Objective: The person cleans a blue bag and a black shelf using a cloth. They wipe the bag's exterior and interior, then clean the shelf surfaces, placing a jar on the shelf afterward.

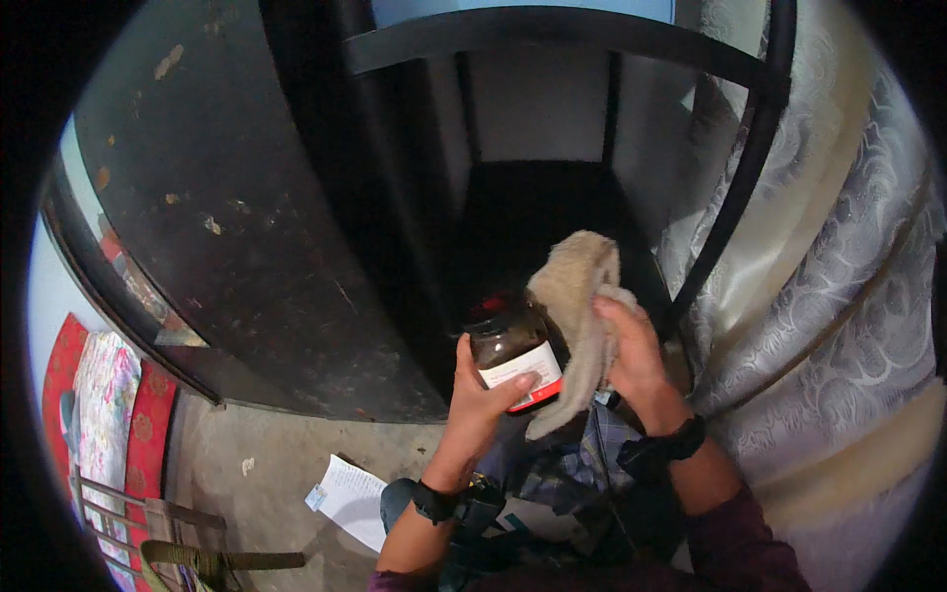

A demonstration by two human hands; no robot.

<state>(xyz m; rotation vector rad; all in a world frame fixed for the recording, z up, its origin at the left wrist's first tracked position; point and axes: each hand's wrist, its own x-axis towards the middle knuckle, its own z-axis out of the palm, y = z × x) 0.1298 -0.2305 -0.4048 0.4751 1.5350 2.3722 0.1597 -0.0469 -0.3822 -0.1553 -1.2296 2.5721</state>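
My left hand [484, 399] grips a dark jar [510, 340] with a white and red label that bears writing. The jar leans a little, its dark lid end pointing up and away from me. In my right hand [632, 348] is a beige fluffy cloth [581, 288], bunched in the fingers and hanging down along the jar's right side. Whether the cloth touches the glass I cannot tell. Both wrists wear black bands. Beyond the hands stands a dark rack [555, 37] with a black frame, its lower inside in deep shadow.
A large, scuffed dark panel [244, 185] rises at the left. Patterned silvery curtains [828, 333] hang at the right. Written paper [351, 496] lies on the concrete floor [259, 459]. At the lower left are a chair [163, 510], a green strap [229, 556] and red floral fabric [152, 422].
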